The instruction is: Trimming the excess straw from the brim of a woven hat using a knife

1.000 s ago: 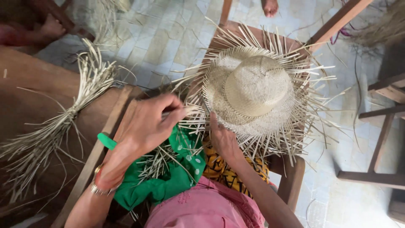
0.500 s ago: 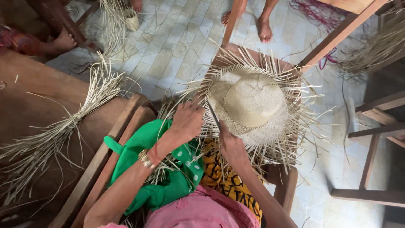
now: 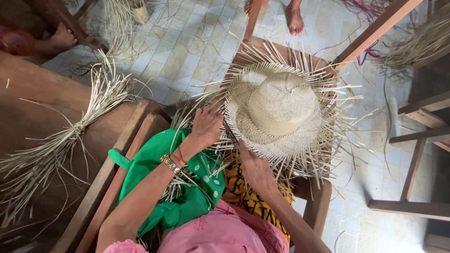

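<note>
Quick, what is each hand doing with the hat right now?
Left hand: closed on loose straw strands at the edge of the straw hat.
Right hand: fingers on the hat's brim; whether it grips cannot be told.

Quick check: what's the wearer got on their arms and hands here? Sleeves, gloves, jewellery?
Both hands are bare, no gloves. The left hand has a gold-coloured bracelet and a thin red thread at the wrist. The right hand shows no jewellery. Forearms are uncovered; a short pink sleeve shows at the left upper arm.
</note>
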